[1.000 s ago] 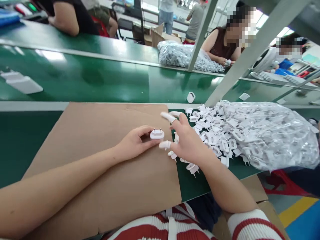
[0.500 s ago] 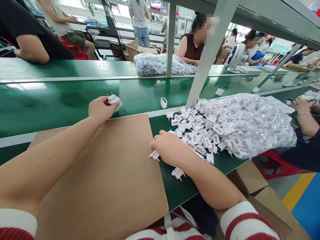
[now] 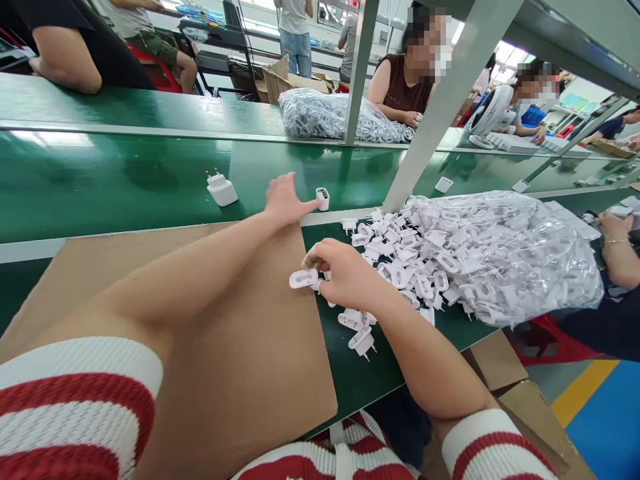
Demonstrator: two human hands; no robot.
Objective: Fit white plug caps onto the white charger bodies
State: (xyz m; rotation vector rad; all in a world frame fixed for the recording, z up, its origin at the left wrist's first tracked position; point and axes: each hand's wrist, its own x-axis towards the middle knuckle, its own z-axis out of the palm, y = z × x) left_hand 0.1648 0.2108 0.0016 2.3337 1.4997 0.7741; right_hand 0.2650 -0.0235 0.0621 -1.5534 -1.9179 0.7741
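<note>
My left hand point(image 3: 289, 200) is stretched over the near edge of the green belt, fingers spread. Its thumb reaches the side of a white charger housing point(image 3: 323, 199) with dark ports in its end; whether they touch I cannot tell. Further left on the belt lies a white plug charger point(image 3: 221, 189) with two pins. My right hand point(image 3: 345, 273) pinches a white oval plug cover point(image 3: 303, 279) above the right edge of a cardboard sheet point(image 3: 240, 347). Beside it spreads a heap of similar white covers point(image 3: 400, 253), a few lying loose nearer me.
A clear plastic bag point(image 3: 515, 247) full of white parts lies on the right. A slanted metal post point(image 3: 440, 113) rises at the belt's edge. More housings point(image 3: 443, 185) sit along the belt. Co-workers sit across it, and another person's hand point(image 3: 614, 227) is at far right.
My left hand let go of the plug charger, which now lies on the belt, and moved right to the housing. My right hand lifted a plug cover at the heap's edge.
</note>
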